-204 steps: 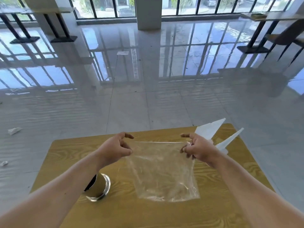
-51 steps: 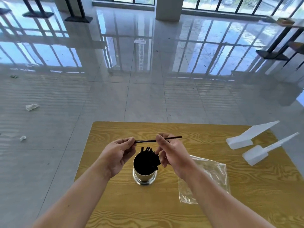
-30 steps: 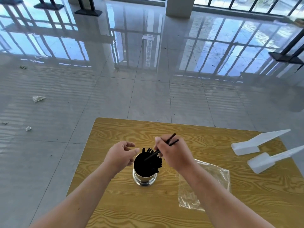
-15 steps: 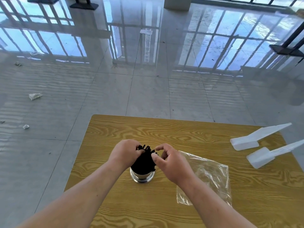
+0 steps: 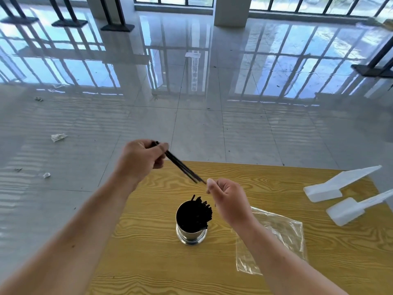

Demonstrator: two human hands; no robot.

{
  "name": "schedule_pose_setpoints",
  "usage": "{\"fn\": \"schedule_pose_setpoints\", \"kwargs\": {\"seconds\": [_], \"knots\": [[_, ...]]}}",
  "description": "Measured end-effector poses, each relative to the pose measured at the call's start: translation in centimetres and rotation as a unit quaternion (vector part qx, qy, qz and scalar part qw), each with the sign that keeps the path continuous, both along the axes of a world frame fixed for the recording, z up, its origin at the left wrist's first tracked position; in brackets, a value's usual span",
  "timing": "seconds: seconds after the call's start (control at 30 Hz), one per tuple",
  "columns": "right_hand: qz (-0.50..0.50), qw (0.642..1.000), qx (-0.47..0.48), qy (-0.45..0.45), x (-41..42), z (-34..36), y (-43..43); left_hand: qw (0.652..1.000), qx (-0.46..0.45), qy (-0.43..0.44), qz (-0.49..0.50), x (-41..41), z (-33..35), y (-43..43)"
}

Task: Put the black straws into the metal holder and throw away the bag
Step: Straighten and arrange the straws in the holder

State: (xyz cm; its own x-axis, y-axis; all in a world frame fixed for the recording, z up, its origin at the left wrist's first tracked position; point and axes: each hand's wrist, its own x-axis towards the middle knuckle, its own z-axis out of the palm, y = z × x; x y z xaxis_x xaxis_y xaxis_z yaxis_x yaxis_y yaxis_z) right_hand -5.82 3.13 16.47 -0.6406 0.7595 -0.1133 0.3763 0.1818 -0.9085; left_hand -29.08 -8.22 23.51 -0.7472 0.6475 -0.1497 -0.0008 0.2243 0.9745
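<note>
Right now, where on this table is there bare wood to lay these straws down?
The table is barest near-left, between the metal holder and the near edge. A second patch lies beyond the holder, toward the white pieces. The right side is crowded: the plastic bag by the holder, white pieces behind it.

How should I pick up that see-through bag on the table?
I'd pinch the plastic bag at its crinkled right edge, coming from the right: it lies flat, and the metal holder stands close on its left.
</note>
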Motion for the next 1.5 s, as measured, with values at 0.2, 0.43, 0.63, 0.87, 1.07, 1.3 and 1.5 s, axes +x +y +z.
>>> {"fn": "schedule_pose_setpoints", "kwargs": {"seconds": [0.2,0.43,0.63,0.87,1.07,1.3,1.5], "knots": [[0.032,0.955,-0.286,0.067,-1.5,2.4,-0.2,0.91,0.085,-0.403,0.052,2.2,-2.3,-0.7],[-0.049,0.98,-0.18,0.073,-1.9,3.0,1.6,0.934,-0.088,-0.346,-0.03,5.5,-7.7,-1.3],[0.02,0.999,0.008,-0.047,-1.6,1.1,0.6,0.969,-0.23,-0.053,-0.077,6.0,-9.2,-2.4],[0.061,0.99,-0.005,-0.124,-0.3,-1.8,0.0,0.924,-0.3,0.093,-0.218,7.6,-10.0,-2.1],[0.049,0.966,-0.137,-0.214,2.3,-3.8,0.5,0.891,-0.287,0.22,-0.275,10.6,-9.8,-0.4],[0.036,0.96,-0.235,-0.146,1.8,-4.3,-0.4,0.854,-0.291,0.335,-0.272,11.9,-10.0,1.1],[0.027,0.959,-0.264,-0.103,2.7,-3.9,-0.3,0.86,-0.268,0.344,-0.263,11.4,-9.7,1.1]]}}
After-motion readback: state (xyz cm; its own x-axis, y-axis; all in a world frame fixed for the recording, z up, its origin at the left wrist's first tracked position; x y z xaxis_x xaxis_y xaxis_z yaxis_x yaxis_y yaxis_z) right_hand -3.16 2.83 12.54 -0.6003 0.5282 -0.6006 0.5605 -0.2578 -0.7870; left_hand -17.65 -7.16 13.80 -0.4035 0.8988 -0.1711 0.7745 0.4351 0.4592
